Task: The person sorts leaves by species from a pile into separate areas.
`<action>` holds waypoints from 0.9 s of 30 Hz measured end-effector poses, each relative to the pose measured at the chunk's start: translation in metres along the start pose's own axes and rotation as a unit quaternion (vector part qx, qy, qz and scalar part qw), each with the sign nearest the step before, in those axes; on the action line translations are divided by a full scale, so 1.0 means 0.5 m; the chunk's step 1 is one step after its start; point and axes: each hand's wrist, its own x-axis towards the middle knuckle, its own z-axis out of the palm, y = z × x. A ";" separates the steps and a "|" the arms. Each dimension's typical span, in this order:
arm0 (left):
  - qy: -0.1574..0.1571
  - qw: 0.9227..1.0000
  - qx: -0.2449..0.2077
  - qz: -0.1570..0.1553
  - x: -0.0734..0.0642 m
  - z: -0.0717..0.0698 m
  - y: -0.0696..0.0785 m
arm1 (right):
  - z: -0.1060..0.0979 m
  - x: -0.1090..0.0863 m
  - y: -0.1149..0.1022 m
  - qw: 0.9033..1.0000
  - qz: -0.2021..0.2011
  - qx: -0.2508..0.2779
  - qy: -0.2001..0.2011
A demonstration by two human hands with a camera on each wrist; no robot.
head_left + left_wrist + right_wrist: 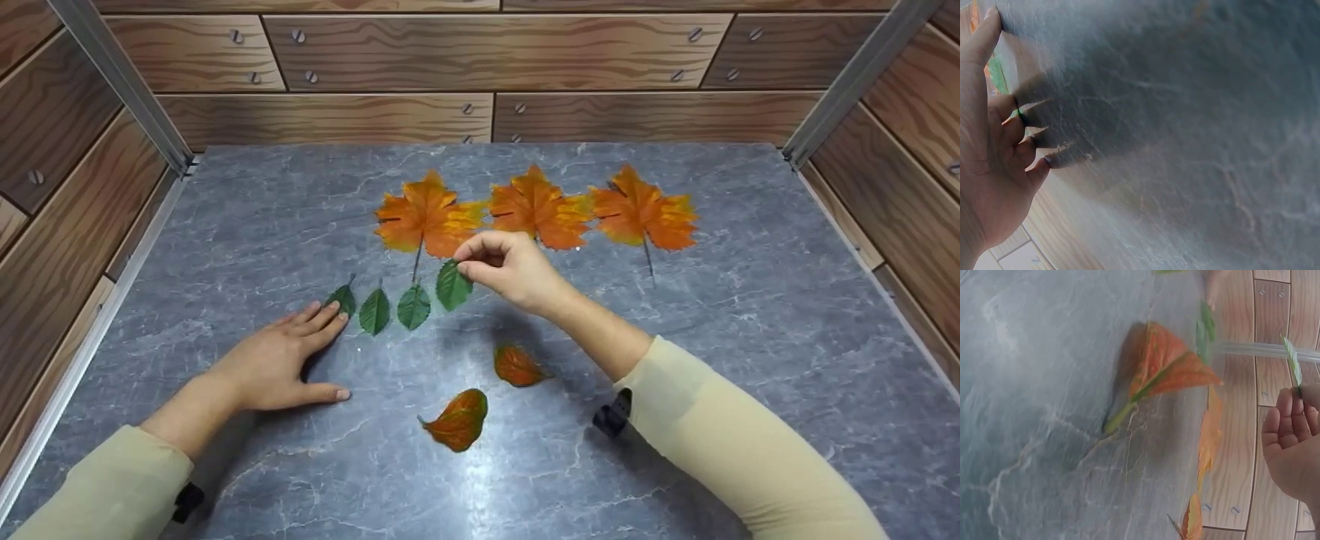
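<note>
My right hand (517,274) pinches a small green leaf (454,285) between thumb and forefinger near its top end. In the right wrist view that leaf (1293,363) stands up from the fingertips, seen edge-on. My left hand (281,360) lies with fingers spread, its fingertips on the leftmost green leaf (343,298) and partly covering it. Between the hands, two more green leaves, one at the left (374,311) and one at the right (414,307), lie side by side with their stems toward the back. The left wrist view shows the left hand's straight fingers (1010,129) against the tabletop.
Three orange maple leaves, left (427,214), middle (536,206) and right (641,210), form a row at the back. Two red-green leaves, one nearer (457,421) and one farther (517,365), lie in front of the right hand. Wood-patterned walls (495,56) border the grey marbled table (750,337).
</note>
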 end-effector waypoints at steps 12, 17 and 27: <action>0.004 1.000 0.003 0.003 -0.001 0.002 -0.001 | 0.010 0.022 0.030 0.999 0.037 -0.017 -0.019; 0.007 1.000 0.001 0.005 0.000 0.001 0.001 | 0.016 0.027 0.041 0.997 0.053 -0.036 -0.032; 0.011 1.000 0.000 0.007 -0.001 0.000 0.003 | 0.027 0.036 0.068 0.993 0.082 -0.062 -0.053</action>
